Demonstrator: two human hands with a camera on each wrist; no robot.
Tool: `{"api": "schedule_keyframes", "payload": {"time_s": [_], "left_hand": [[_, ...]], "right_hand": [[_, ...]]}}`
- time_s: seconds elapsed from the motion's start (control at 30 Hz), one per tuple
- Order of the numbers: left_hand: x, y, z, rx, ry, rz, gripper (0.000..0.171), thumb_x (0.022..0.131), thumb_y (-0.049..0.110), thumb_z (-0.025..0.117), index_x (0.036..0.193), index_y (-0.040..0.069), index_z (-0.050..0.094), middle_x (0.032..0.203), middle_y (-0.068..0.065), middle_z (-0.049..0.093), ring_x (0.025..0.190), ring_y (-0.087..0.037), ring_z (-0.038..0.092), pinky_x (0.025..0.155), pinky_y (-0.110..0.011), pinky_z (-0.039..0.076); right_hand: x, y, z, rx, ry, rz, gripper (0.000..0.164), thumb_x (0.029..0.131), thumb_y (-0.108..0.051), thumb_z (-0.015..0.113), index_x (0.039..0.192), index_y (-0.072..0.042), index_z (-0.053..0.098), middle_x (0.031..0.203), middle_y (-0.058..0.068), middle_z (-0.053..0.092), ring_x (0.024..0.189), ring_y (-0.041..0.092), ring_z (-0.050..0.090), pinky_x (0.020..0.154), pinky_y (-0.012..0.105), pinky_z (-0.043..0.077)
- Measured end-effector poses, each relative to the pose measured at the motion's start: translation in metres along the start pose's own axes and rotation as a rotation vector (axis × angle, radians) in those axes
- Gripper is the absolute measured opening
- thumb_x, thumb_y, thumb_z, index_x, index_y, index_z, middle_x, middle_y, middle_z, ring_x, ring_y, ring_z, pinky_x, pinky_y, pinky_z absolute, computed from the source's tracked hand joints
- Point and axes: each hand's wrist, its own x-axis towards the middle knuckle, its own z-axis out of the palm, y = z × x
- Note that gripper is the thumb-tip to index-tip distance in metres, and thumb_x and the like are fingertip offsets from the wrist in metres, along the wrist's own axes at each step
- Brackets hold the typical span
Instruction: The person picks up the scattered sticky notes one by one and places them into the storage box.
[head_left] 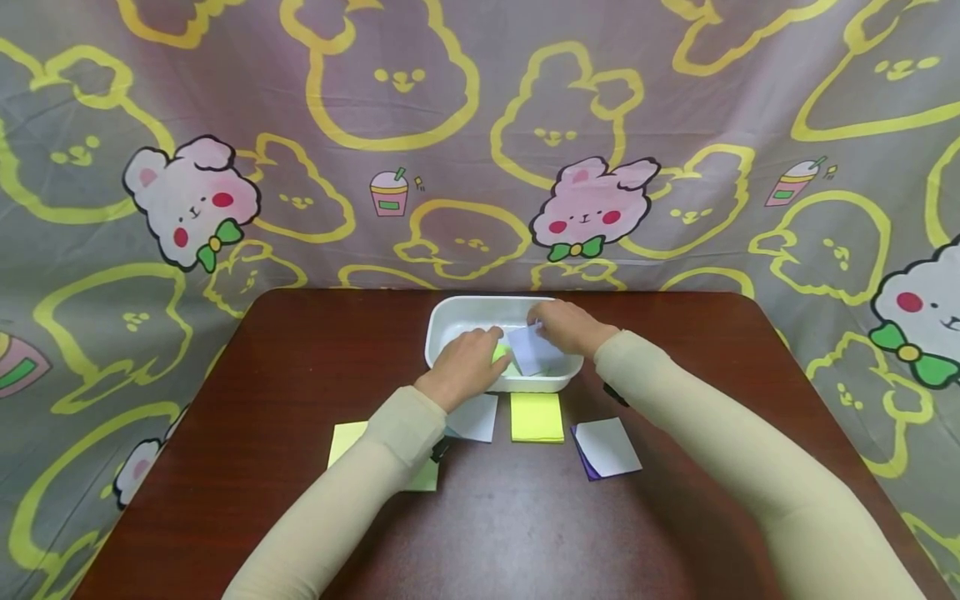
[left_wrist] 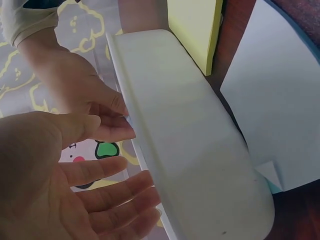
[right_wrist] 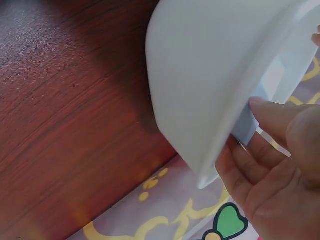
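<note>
A white plastic basin (head_left: 450,310) stands at the back middle of the table. My right hand (head_left: 566,327) is over its right side and pinches a pale lavender sticky note (head_left: 531,350) between thumb and fingers. In the right wrist view, part of this note (right_wrist: 246,125) shows below the thumb, at the basin's rim. My left hand (head_left: 467,365) hovers over the near left rim, fingers loosely extended and holding nothing. Beside its thumb, a yellow-green note (head_left: 500,350) shows inside the basin. The left wrist view has the left hand (left_wrist: 95,185) close against the basin's wall (left_wrist: 175,125).
In front of the basin lie a bright yellow pad (head_left: 536,418), a pale blue-white pad (head_left: 476,418) and a white-topped purple pad (head_left: 607,448). Pale yellow (head_left: 347,437) and light green (head_left: 424,477) pads are partly hidden by my left sleeve. A patterned curtain (head_left: 465,125) hangs behind the table.
</note>
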Motion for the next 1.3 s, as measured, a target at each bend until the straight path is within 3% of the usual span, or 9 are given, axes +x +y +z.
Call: {"api": "schedule_keyframes", "payload": {"time_s": [0.4,0.67,1.3], "left_hand": [[0.001,-0.001,0.002,0.011,0.009,-0.002,0.042,0.101,0.03,0.06,0.133,0.002,0.058,0.117,-0.019,0.07,0.108,-0.034,0.068,0.092,-0.046,0.055],[0.005,-0.003,0.007,0.01,0.009,-0.003,0.041,0.101,0.029,0.06,0.13,0.001,0.059,0.115,-0.019,0.07,0.106,-0.034,0.069,0.09,-0.046,0.055],[0.007,-0.008,0.007,0.022,-0.011,-0.012,0.041,0.101,0.028,0.06,0.13,0.0,0.059,0.116,-0.021,0.07,0.107,-0.035,0.069,0.093,-0.046,0.055]], "right_hand": [[0.002,0.004,0.005,-0.028,-0.037,0.009,0.031,0.1,-0.007,0.061,0.129,0.002,0.063,0.135,0.02,0.064,0.129,0.034,0.058,0.112,0.048,0.045],[0.002,0.003,0.008,-0.049,-0.025,-0.002,0.032,0.101,-0.015,0.06,0.128,0.002,0.064,0.124,0.018,0.069,0.114,0.031,0.065,0.106,0.047,0.05],[0.007,0.003,0.017,-0.072,-0.046,-0.007,0.034,0.1,-0.021,0.062,0.128,-0.001,0.065,0.122,0.017,0.072,0.113,0.031,0.067,0.106,0.047,0.05]]}}
